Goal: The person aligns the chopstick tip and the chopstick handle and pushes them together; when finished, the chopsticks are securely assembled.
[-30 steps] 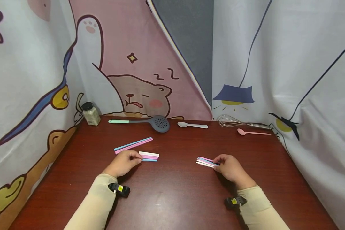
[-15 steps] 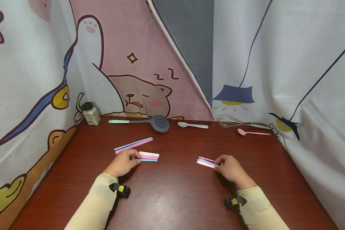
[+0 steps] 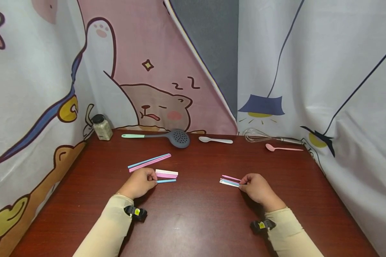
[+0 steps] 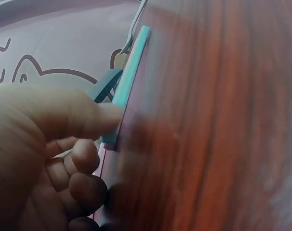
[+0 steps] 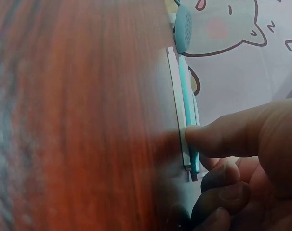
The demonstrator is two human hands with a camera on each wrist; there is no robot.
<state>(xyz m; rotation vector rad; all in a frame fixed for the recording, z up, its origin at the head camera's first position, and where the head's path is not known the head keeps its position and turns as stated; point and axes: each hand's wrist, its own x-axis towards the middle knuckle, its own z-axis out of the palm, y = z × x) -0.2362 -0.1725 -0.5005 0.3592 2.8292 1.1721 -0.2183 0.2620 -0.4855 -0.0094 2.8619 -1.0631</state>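
Note:
My left hand (image 3: 137,184) pinches the near end of a short blue stick (image 3: 167,181) lying on the table, the thumb pressed on it in the left wrist view. Just behind it, a white stick (image 3: 166,172) and pink sticks (image 3: 167,176) lie side by side. On the right, my right hand (image 3: 258,187) holds the ends of a small bunch. In the right wrist view its thumb touches a blue stick (image 5: 186,94) beside a white stick (image 5: 176,91). A pink stick (image 3: 230,177) lies slightly apart behind these. The fingertips' far sides are hidden.
Longer blue (image 3: 148,160) and pink sticks (image 3: 150,164) lie behind the left hand. Along the back stand or lie a jar (image 3: 102,127), a slotted turner (image 3: 179,138), a white spoon (image 3: 216,140), a whisk (image 3: 270,137) and a pink spoon (image 3: 284,148).
My left hand has drawn the blue stick slightly toward me, opening a gap from the pink ones. At the right, the blue and white sticks have shifted apart from the pink one.

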